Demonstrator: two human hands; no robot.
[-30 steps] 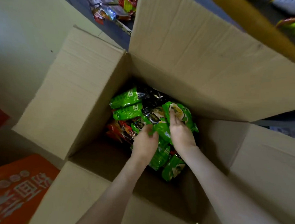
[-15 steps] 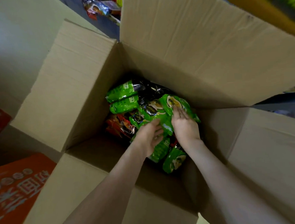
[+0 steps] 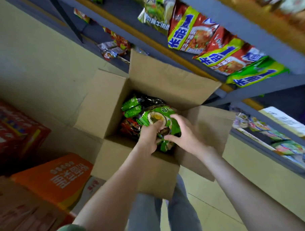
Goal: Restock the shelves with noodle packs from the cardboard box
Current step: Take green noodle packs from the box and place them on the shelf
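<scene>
Left hand (image 3: 148,138) and right hand (image 3: 186,133) curl round one noodle pack (image 3: 154,117), long axis 11 to 5 o'clock; shelves (image 3: 249,30) lie at 1 o'clock.

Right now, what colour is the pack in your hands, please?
Green pack, seen in head view.

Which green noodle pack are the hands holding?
The egg-bowl pack, gripped by the left hand and right hand; the other green packs lie untouched behind.
</scene>
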